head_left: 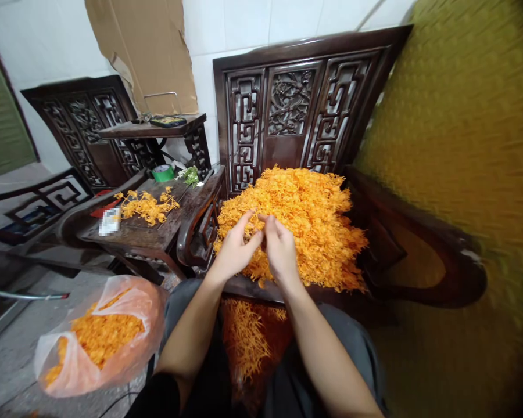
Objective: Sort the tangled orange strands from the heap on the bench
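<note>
A dark carved wooden chair point(305, 98) fills the middle of the view, its latticed back rising against a white tiled wall. Its seat is heaped with a big mound of orange strands point(300, 220), thin and tangled, like dried fungus or petals.

To the right, a blurred mustard-yellow cloth point(462, 145) covers much of the frame. To the left stands a dark wooden desk point(148, 232) carrying a small pile of the same orange strands point(147, 206), a green roll of tape point(163, 172) and a small paper label. Near left, on the floor, a clear plastic bag point(100, 337) lies open and partly filled with orange strands. More strands sit in the person's lap point(244, 337), between the knees.

Both bare hands meet at the near edge of the mound. The left hand point(235, 247) and right hand point(281, 244) are just beside each other, fingertips pinched together on a few strands, the other fingers loosely curled. Exactly how many strands they grip is too small to tell.

To do this picking well, it seems best to pinch lightly, draw a small tuft free of the tangle rather than tug at a clump, and work over the seat so loose bits fall back onto the mound.
</note>
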A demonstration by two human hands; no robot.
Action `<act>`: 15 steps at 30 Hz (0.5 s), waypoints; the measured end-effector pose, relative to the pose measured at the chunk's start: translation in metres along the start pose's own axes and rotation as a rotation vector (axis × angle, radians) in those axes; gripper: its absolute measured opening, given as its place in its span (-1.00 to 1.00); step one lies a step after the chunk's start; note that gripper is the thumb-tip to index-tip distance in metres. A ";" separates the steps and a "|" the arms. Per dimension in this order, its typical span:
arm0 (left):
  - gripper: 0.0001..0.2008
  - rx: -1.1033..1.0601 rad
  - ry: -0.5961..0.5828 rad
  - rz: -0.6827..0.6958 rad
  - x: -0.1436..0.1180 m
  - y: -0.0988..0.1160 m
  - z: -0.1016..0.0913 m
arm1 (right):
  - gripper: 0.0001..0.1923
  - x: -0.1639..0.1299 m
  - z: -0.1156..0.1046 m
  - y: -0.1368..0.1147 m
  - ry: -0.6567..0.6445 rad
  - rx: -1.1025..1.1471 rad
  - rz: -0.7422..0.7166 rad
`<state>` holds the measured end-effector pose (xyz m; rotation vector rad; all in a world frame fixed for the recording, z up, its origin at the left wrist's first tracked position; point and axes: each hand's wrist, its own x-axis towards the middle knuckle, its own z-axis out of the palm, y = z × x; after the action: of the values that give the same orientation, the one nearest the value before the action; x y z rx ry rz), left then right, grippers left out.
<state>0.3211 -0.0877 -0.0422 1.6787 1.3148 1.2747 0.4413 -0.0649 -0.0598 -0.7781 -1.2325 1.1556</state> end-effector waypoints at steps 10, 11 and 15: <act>-0.15 -0.473 -0.220 -0.104 -0.011 0.007 -0.024 | -0.48 -0.006 -0.007 -0.017 -0.253 0.170 0.152; -0.14 -0.507 -0.210 -0.107 -0.011 0.008 -0.025 | -0.46 -0.006 -0.008 -0.017 -0.291 0.171 0.175; -0.06 -0.561 -0.164 -0.137 -0.011 0.014 -0.027 | -0.55 0.002 -0.018 -0.010 -0.127 0.157 0.075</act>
<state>0.2998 -0.1044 -0.0240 1.2432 0.8524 1.2471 0.4612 -0.0636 -0.0540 -0.6451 -1.2080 1.3632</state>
